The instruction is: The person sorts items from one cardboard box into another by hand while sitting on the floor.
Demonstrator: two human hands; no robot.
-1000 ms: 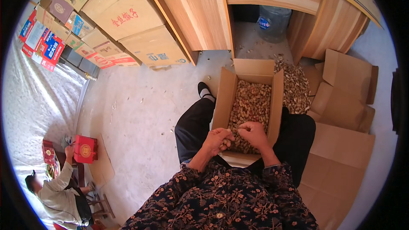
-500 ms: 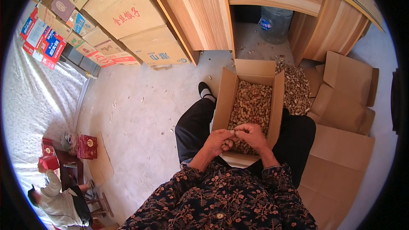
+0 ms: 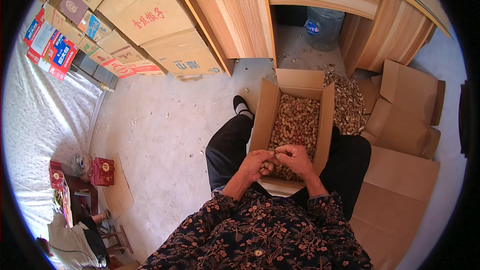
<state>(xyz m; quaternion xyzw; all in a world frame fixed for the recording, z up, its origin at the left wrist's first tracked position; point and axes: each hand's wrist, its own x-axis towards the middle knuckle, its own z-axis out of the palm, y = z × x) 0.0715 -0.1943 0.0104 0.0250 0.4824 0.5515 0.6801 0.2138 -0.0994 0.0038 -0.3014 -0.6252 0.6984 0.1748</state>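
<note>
An open cardboard box (image 3: 300, 78) stands between my knees, holding a deep layer of unshelled peanuts (image 3: 296, 119) with reddish bits among them. Above its near end my two hands meet. My left hand (image 3: 254, 164) is closed, with a few peanuts (image 3: 266, 168) showing under its curled fingers. My right hand (image 3: 297, 162) touches it, thumb and fingertips pinched together against the left fingertips. Whatever sits between the fingertips is too small and covered to make out.
Empty peanut shells (image 3: 349, 104) lie heaped right of the box. Flattened cardboard (image 3: 400, 185) covers the floor at right. A wooden desk (image 3: 225, 15) stands ahead, a clear water jug (image 3: 324, 29) beneath it. Stacked cartons (image 3: 147, 20) rise at far left; another person (image 3: 75, 242) sits lower left.
My hands stay together over the box with only slight finger movement. At lower left, the other person has leaned down, and the red box they held up is no longer raised.
</note>
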